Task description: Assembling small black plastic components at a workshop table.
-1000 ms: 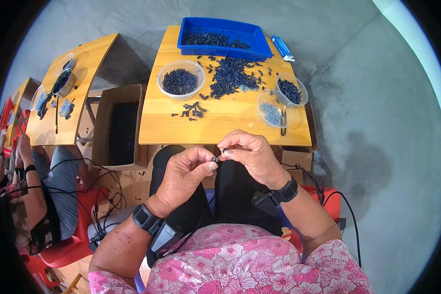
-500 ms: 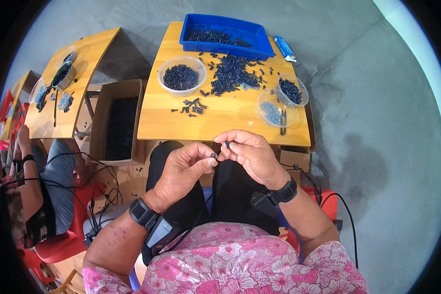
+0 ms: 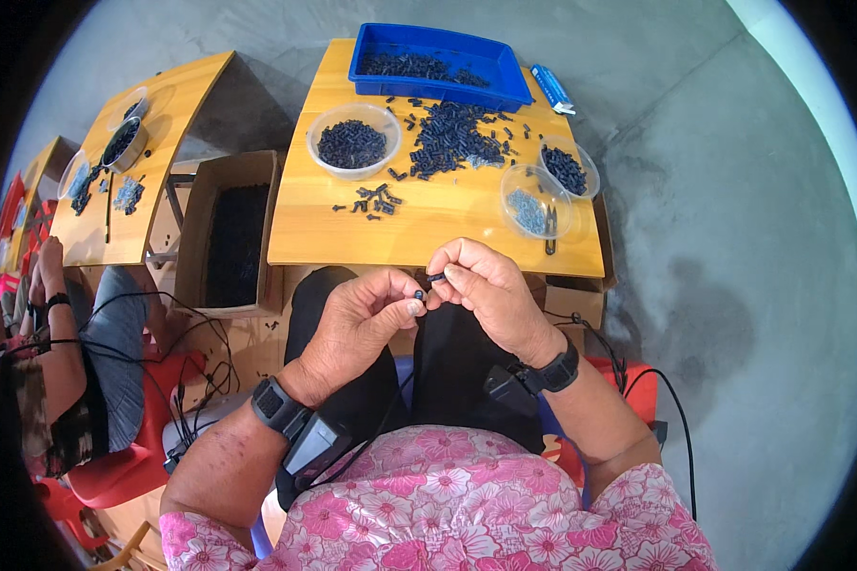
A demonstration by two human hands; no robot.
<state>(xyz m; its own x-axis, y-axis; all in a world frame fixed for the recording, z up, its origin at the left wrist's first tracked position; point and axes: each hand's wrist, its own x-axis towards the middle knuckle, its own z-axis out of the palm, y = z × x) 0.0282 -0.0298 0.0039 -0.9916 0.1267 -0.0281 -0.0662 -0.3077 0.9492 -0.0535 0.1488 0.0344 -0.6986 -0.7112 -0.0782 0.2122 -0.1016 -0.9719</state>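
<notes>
Over my lap, just off the table's near edge, both hands work close together. My left hand (image 3: 364, 312) pinches a small black cylindrical part (image 3: 419, 296) between thumb and forefinger, one round end showing. Between the thumb and forefinger of my right hand (image 3: 490, 297) is a small dark plastic piece (image 3: 436, 278), its tip pointing left. The two pieces are near each other but look apart. On the table in front lie a few loose black parts (image 3: 378, 202) and a larger heap of black parts (image 3: 452, 138).
A blue tray (image 3: 438, 95) of black parts sits at the table's far end. Clear tubs stand left (image 3: 328, 164) and right (image 3: 590, 186), plus one with small pale pieces (image 3: 526, 211) beside black snips (image 3: 550, 233). A cardboard box (image 3: 195, 238) and a co-worker's arm (image 3: 62, 324) are leftward.
The piece in my right hand has turned from nearly upright to lying more sideways. My left hand keeps its pinch and has barely moved.
</notes>
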